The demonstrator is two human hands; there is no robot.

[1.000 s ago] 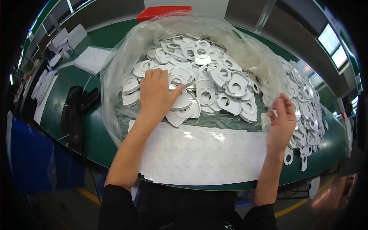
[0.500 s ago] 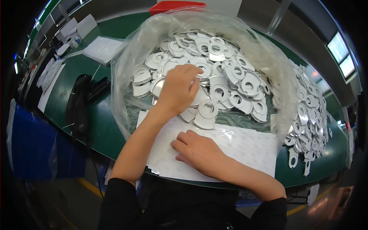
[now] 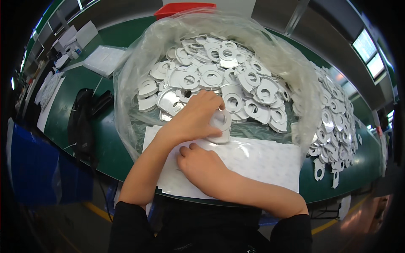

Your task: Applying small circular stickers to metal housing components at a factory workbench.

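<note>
My left hand point(image 3: 195, 114) reaches to the near edge of a heap of white plastic parts point(image 3: 211, 76), each a rounded plate with a large round hole. Its fingers and thumb close round the left side of one such plastic part point(image 3: 225, 133), which lies over the far edge of a stack of white sheets point(image 3: 261, 168). My right hand point(image 3: 203, 168) rests on the left half of that stack, nearer to me. Its fingers are curled in, and whatever they hold is hidden beneath them. The top sheet is glossy with faint round marks.
A clear plastic bag point(image 3: 126, 114) surrounds the heap on the green table point(image 3: 105, 156). More white parts point(image 3: 333, 122) are piled at right. A black tool with a cord point(image 3: 82, 122) and a wrapped white packet point(image 3: 103, 59) lie at left; a red bin point(image 3: 185, 8) stands behind.
My left hand has come back from the heap toward me, onto the nearest plastic part. My right hand has slid left over the sheets, its fingers more curled. The whole view has shifted slightly.
</note>
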